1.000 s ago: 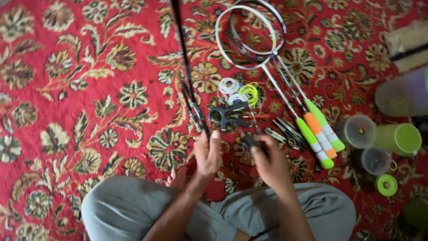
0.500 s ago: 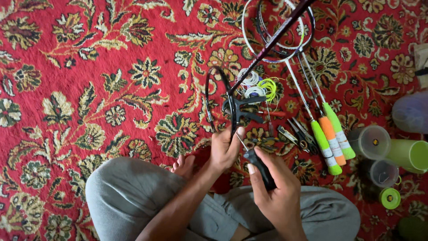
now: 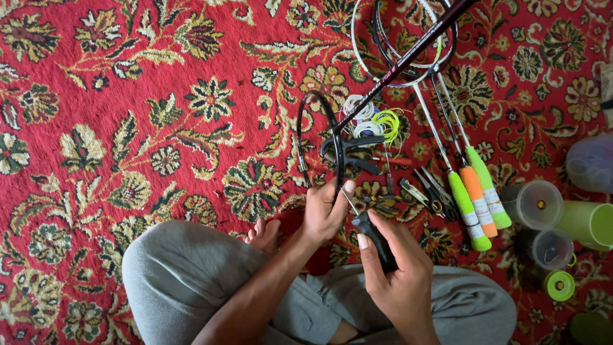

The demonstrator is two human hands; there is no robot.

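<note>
Two hands work over a red floral carpet (image 3: 128, 96): the left hand (image 3: 325, 214) pinches a black racket frame (image 3: 316, 137), the right hand (image 3: 399, 268) grips an awl (image 3: 370, 230). Right of the frame lie three rackets (image 3: 469, 191), string coils (image 3: 377, 118), and plastic cups (image 3: 533, 204).

Seen from above, a person in loose grey trousers (image 3: 191, 275), the soft fabric creased in folds over both knees and between them. Both forearms are bare, with no sleeves in view. The left hand (image 3: 325, 214) and right hand (image 3: 399, 275) carry no gloves, rings or watch, and the nails are short. One foot (image 3: 265, 235) is bare.
</note>
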